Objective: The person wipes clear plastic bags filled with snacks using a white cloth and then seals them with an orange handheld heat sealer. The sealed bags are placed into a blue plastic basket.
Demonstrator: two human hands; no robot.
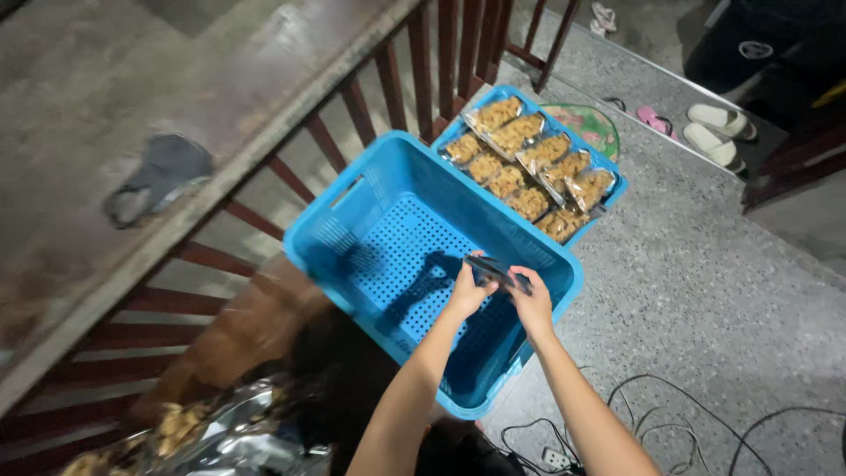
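Observation:
My left hand and my right hand both grip a small dark flat object, held above the inside of an empty blue perforated plastic crate. What the object is cannot be told from this view. Beyond the crate stands a second blue crate filled with several clear packets of golden-brown snacks.
A dark wooden railing with red-brown balusters runs along the left. A foil bag of snacks lies at the bottom left. Black cables and a power strip lie on the speckled floor. Sandals and a patterned fan are at the upper right.

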